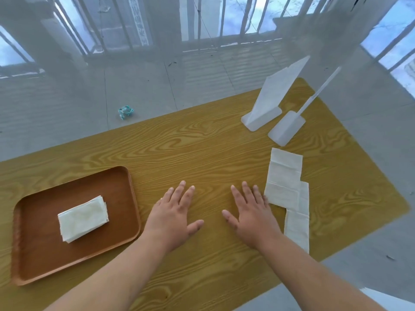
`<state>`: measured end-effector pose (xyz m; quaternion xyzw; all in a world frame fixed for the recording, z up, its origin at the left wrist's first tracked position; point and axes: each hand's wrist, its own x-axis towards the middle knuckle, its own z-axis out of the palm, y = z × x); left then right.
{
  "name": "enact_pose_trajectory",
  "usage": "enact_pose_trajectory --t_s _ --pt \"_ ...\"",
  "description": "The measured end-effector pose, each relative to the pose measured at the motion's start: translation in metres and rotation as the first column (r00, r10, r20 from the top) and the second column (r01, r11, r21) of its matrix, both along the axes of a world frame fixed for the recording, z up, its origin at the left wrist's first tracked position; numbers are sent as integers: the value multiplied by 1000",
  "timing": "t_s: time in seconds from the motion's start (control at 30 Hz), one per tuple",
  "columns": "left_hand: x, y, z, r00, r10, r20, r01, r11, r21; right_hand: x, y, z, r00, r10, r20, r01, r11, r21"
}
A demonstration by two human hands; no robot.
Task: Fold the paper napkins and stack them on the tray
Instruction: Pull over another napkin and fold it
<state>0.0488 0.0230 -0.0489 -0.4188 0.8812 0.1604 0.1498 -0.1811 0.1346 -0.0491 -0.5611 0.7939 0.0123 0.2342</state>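
Bright, soft daylight coming in from the windows (386, 39) at top, bluish-white & blown out past the bars. I see a hazy veil over the upper half, low contrast, floor (89, 97) looks washed out w/ faint striped shadows. Bench (202, 142) evenly lit, wood grain sharp at centre; shadows under left hand (173, 218) & right hand (249, 214) v. weak. Wide-angle bend obvious, bench edges bow & corners stretch. Top right smeared, bottom right corner overexposed
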Motion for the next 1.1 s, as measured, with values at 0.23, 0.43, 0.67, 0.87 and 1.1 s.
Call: enact_pose_trajectory --t_s 0.23,0.43,0.67,0.87,1.1 --pt "13 -2 2 1000 -14 0 14 1000 -8 4 -12 4 963 -261 -68 254 962 -97" --pt "17 4 3 999 22 -23 -22 1000 7 5 -14 5 996 -86 -20 87 995 50" --pt "24 3 8 1000 -7 26 8 999 -47 48 -6 11 916 377 137 -358 922 -147" --pt "29 3 15 999 -4 40 10 989 -147 50 -6 13 933 330 143 -294 929 -225" --pt "21 -1 21 960 251 126 -216 945 -245 49 -4 9 952 292 93 -273 946 -172"
